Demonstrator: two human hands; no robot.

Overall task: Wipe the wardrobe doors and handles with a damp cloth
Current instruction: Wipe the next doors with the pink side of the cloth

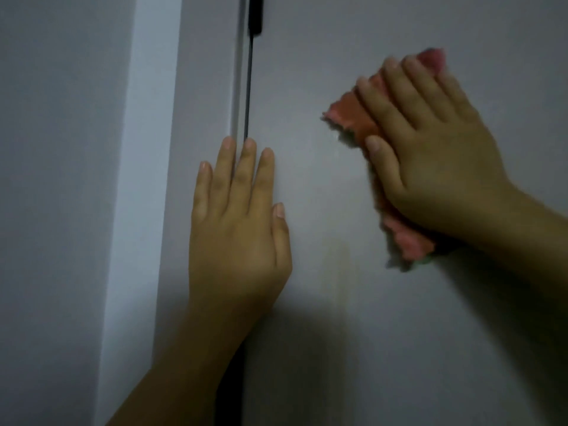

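A pale grey wardrobe door (pixel 338 318) fills most of the head view. My right hand (pixel 430 155) lies flat with straight fingers on a pink cloth (pixel 350 115), pressing it against the door at the upper right. The cloth shows past the fingertips and below the palm. My left hand (pixel 239 226) rests flat on the door's left edge, fingers straight, their tips over the dark vertical gap (pixel 249 87) between the doors. A black handle (pixel 255 13) shows at the top of that gap.
Left of the gap stands a narrow strip of the neighbouring door (pixel 203 87), then a lighter side panel (pixel 141 179) and a grey wall (pixel 55 179). My arms' shadow darkens the lower door.
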